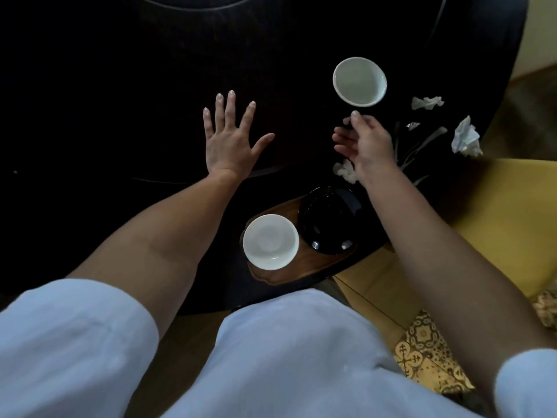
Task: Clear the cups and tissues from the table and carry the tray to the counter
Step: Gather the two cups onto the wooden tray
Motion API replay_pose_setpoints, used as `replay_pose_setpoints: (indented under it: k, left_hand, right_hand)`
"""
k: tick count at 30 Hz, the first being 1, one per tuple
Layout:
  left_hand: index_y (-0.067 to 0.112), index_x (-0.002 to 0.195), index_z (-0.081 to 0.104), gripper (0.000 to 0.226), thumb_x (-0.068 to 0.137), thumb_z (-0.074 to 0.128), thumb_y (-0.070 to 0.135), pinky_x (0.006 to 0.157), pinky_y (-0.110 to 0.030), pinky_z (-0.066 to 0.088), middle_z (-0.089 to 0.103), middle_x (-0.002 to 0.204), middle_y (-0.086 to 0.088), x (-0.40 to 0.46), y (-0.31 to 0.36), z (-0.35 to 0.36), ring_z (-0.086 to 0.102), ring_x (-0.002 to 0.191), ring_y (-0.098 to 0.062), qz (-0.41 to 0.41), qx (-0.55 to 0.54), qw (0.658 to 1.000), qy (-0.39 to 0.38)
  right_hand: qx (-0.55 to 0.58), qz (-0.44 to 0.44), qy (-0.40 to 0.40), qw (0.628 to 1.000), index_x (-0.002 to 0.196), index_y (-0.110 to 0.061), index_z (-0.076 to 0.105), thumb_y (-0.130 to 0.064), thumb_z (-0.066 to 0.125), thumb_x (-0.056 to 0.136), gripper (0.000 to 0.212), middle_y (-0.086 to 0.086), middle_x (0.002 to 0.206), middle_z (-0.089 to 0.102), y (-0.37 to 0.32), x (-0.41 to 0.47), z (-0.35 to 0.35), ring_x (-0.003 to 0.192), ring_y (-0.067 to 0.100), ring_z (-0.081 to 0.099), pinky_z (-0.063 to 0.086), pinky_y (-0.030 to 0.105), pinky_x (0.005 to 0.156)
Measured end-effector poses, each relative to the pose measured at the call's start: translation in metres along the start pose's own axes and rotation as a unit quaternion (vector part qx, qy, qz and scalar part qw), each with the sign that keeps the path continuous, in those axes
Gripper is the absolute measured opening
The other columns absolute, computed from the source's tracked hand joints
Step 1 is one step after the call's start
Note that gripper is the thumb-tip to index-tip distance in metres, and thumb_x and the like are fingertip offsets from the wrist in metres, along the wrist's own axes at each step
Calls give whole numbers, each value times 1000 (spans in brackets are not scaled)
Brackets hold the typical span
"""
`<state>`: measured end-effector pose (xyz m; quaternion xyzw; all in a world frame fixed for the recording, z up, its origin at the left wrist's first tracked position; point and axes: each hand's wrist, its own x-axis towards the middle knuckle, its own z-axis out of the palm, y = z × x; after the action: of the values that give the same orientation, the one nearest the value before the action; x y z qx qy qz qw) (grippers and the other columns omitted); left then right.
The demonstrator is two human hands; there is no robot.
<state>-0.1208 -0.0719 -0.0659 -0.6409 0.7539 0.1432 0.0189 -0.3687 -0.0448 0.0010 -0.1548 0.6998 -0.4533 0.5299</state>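
A white cup (359,82) stands on the dark round table (120,101), just beyond my right hand (366,144). My right hand hovers near it with loosely curved fingers and holds nothing. My left hand (230,140) lies flat on the table with its fingers spread. At the table's near edge sits a wooden tray (316,268) that carries a second white cup (270,241) and a black cup (330,221). Crumpled white tissues lie at the right: one (427,102) behind, one (466,138) near the edge, and one (345,171) partly under my right wrist.
A yellow seat (506,218) stands to the right of the table. Patterned floor tiles (428,354) show below it. The table bears pale inlaid flower shapes (422,143) near the tissues. My white clothing fills the bottom of the view.
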Motion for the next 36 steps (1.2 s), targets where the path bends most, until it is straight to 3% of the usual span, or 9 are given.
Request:
replay_pose_setpoints:
  k: [4, 8, 11, 15, 19, 23, 31, 36]
  left_hand:
    - [29, 162, 19, 81, 97, 19, 78, 126, -54, -1, 1, 172, -11, 0, 2, 0, -5, 158, -29, 3, -2, 1000, 8]
    - [29, 162, 20, 80, 97, 19, 77, 126, -54, -1, 2, 172, -11, -2, 2, -1, -5, 158, -30, 0, -5, 1000, 17]
    - [29, 161, 21, 80, 97, 20, 77, 126, -54, 1, 3, 172, -11, -2, 4, 0, -3, 158, -29, -3, -6, 1000, 26]
    - [29, 161, 24, 80, 97, 22, 77, 127, -54, 1, 6, 171, -11, -2, 9, 1, -2, 158, -29, -6, -12, 999, 33]
    - [29, 160, 24, 81, 96, 23, 78, 127, -54, 2, 8, 171, -12, -1, 14, 1, -1, 158, -30, -12, -18, 999, 36]
    - [28, 160, 25, 80, 96, 25, 77, 127, -54, 1, 8, 171, -13, 0, 21, 1, -1, 158, -30, -17, -24, 999, 37]
    - [28, 160, 25, 80, 96, 25, 76, 127, -54, 0, 7, 171, -13, 2, 33, 1, -1, 158, -31, -29, -25, 999, 37]
    - [28, 160, 25, 80, 96, 24, 76, 126, -54, 0, 7, 171, -13, 3, 39, 1, -1, 158, -32, -32, -24, 998, 38]
  right_hand:
    - [-11, -1, -33, 999, 93, -11, 65, -25, 58, 100, 18, 15, 91, 71, 4, -30, -29, 82, 25, 71, 57, 30, 64]
    - [4, 29, -82, 996, 90, -10, 64, -19, 56, 100, 16, 19, 92, 70, 30, -76, -59, 80, 27, 70, 60, 34, 69]
    - [-12, 64, -79, 995, 89, -6, 62, -13, 54, 101, 17, 19, 88, 70, 53, -106, -81, 84, 32, 70, 58, 44, 80]
    - [-39, 94, -95, 990, 95, -2, 62, -16, 55, 100, 17, 25, 95, 70, 82, -129, -99, 91, 36, 69, 56, 46, 84]
    - [-45, 98, -112, 988, 94, -3, 65, -23, 63, 93, 21, 24, 94, 70, 97, -137, -104, 88, 33, 70, 58, 41, 79]
    - [-41, 100, -127, 986, 95, -1, 64, -13, 57, 99, 14, 25, 94, 69, 105, -140, -105, 84, 30, 69, 59, 35, 75]
    - [-93, 113, -176, 973, 103, 1, 64, -11, 57, 99, 15, 23, 101, 72, 127, -143, -107, 85, 25, 70, 57, 32, 74]
    - [-148, 118, -159, 969, 109, 6, 65, -13, 63, 97, 23, 17, 107, 74, 133, -144, -116, 58, 16, 53, 48, 26, 60]
